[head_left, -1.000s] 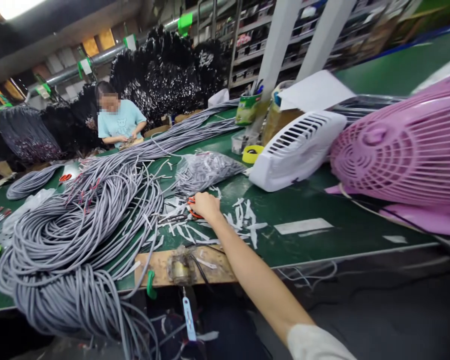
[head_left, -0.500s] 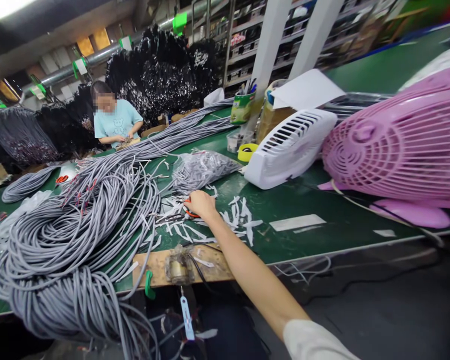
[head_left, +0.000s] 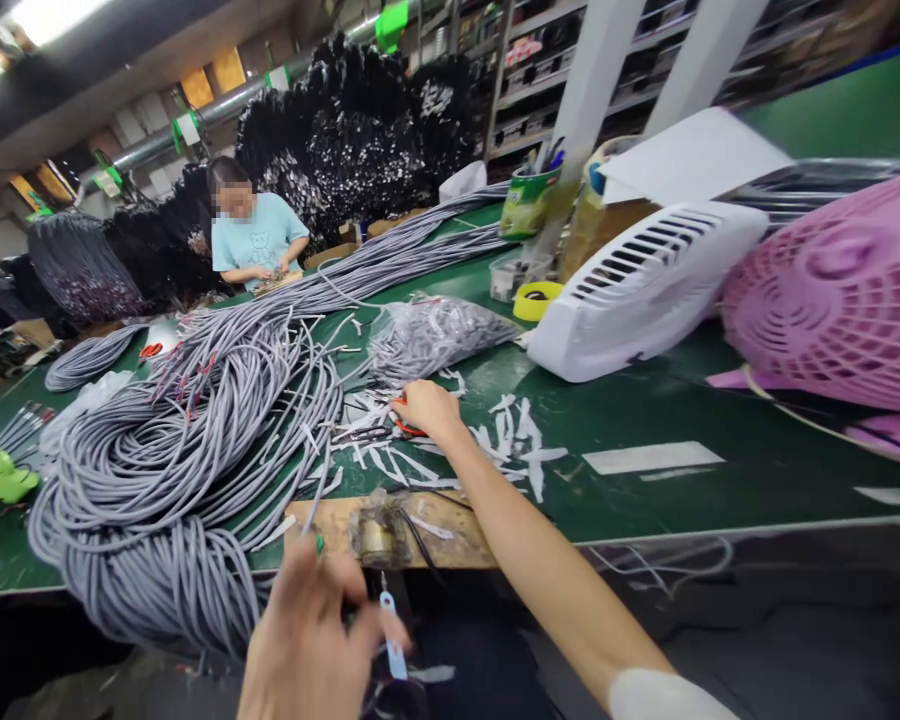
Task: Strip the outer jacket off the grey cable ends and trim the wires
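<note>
My right hand [head_left: 431, 408] reaches onto the green table, its fingers closed around the orange handles of a pair of scissors [head_left: 406, 428]. The blades are hard to make out among white paper strips [head_left: 521, 440]. Low in the view, my left hand [head_left: 311, 625] is blurred by motion, with thumb and fingers apart and nothing visible in them. It hangs before a wooden board [head_left: 450, 535] that carries a small taped metal device [head_left: 379, 535]. A large heap of grey cables [head_left: 157, 450] lies left of both hands. Beyond the right hand rests a clear bag of short grey pieces [head_left: 439, 335].
A white fan [head_left: 645, 290] and a pink fan [head_left: 832, 290] stand on the right. Yellow tape [head_left: 536, 300] and a green can of pens [head_left: 529, 200] sit behind. Across the table a person in a light blue shirt [head_left: 259, 240] works. A light green device [head_left: 0, 473] is far left.
My left hand has come into view at the bottom, in front of the board. My right hand keeps its place at the scissors. The view has shifted, so things appear further right.
</note>
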A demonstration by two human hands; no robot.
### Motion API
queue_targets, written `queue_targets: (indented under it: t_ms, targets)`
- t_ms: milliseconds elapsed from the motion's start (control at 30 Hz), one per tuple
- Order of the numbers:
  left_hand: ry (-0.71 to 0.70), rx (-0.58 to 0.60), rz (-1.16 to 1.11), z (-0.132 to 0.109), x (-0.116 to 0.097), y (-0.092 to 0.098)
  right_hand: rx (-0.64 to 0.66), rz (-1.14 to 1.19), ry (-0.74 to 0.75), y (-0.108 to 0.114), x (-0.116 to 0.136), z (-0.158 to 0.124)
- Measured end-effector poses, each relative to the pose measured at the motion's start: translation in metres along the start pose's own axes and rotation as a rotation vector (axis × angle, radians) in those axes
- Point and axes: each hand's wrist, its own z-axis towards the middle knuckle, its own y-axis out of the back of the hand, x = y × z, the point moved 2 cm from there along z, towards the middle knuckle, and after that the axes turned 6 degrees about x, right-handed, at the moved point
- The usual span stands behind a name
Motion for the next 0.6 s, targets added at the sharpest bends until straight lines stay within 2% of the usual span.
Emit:
queue_targets:
  t_ms: [100, 133, 167, 233, 300, 333, 400, 467, 600]
  targets:
    - [-0.086, -0.062, -0.050, 0.032, -0.004, -0.004, 0.007, 0.018, 0.023, 0.002, 0.001, -0.001]
    - [-0.107, -0.081, 0.008, 0.043, -0.002, -0.002, 0.009, 0.027, 0.044, 0.003, 0.002, -0.002]
    - [-0.130, -0.112, 0.144, 0.053, 0.001, 0.002, 0.014, 0.039, 0.076, 0.004, 0.004, -0.002]
    - [-0.111, -0.197, 0.583, 0.073, 0.010, 0.015, 0.044, 0.070, 0.181, 0.005, 0.008, -0.003]
    - [-0.032, -0.266, 0.936, 0.089, 0.023, 0.028, 0.113, 0.103, 0.320, 0.004, 0.015, -0.005]
    - [0.031, -0.276, 1.035, 0.096, 0.029, 0.034, 0.154, 0.114, 0.388, 0.001, 0.019, -0.007]
    - [0.151, -0.256, 1.089, 0.106, 0.040, 0.041, 0.221, 0.122, 0.498, -0.005, 0.027, -0.010]
    - [0.215, -0.230, 1.046, 0.114, 0.046, 0.043, 0.245, 0.110, 0.559, -0.012, 0.032, -0.010]
    - [0.191, -0.220, 0.880, 0.121, 0.042, 0.043, 0.222, 0.071, 0.588, -0.021, 0.035, -0.006]
